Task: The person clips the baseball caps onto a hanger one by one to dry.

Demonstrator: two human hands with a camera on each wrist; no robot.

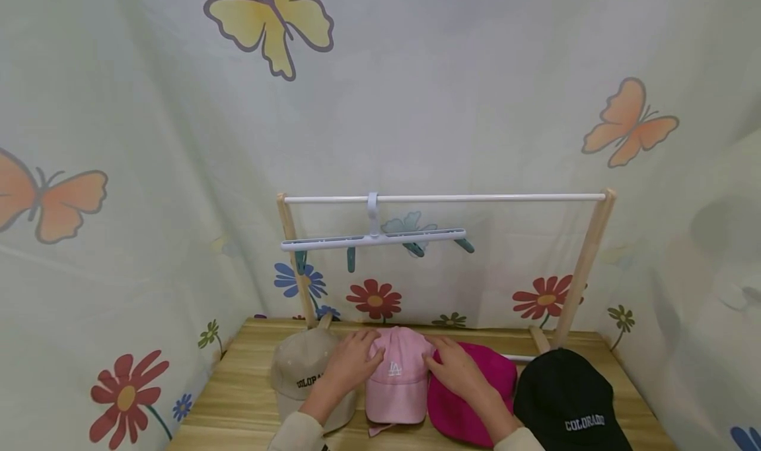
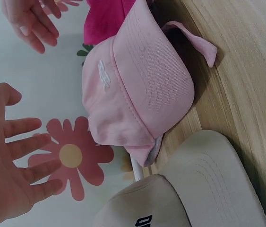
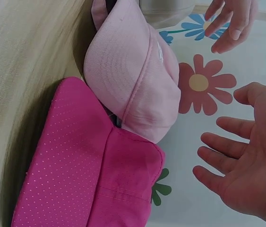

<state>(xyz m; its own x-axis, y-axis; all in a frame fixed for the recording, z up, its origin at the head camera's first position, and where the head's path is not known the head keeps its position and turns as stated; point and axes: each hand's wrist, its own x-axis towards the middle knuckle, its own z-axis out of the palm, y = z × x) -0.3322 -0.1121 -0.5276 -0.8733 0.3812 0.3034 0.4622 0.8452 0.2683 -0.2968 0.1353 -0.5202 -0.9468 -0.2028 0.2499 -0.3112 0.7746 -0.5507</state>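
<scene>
A light pink baseball cap (image 1: 397, 372) with white lettering sits on the table, its brim toward me and a strap poking out below. My left hand (image 1: 352, 360) hovers at its left side with fingers spread, and my right hand (image 1: 456, 369) mirrors it at the right. Both wrist views show a gap between the cap and each hand, the left palm (image 2: 5, 161) and right palm (image 3: 253, 151) bare. Under my left forearm lies a beige cap (image 1: 297, 365) with dark lettering. A magenta cap (image 1: 493, 365) is partly covered by my right hand and forearm.
A black cap (image 1: 565, 391) lies at the right. Behind the caps stands a wooden-sided rack with a white rail (image 1: 505, 198). From it hangs a white hanger (image 1: 333, 243) with several teal clips (image 1: 351, 259). A printed curtain (image 1: 475, 107) surrounds the wooden table (image 1: 220, 398).
</scene>
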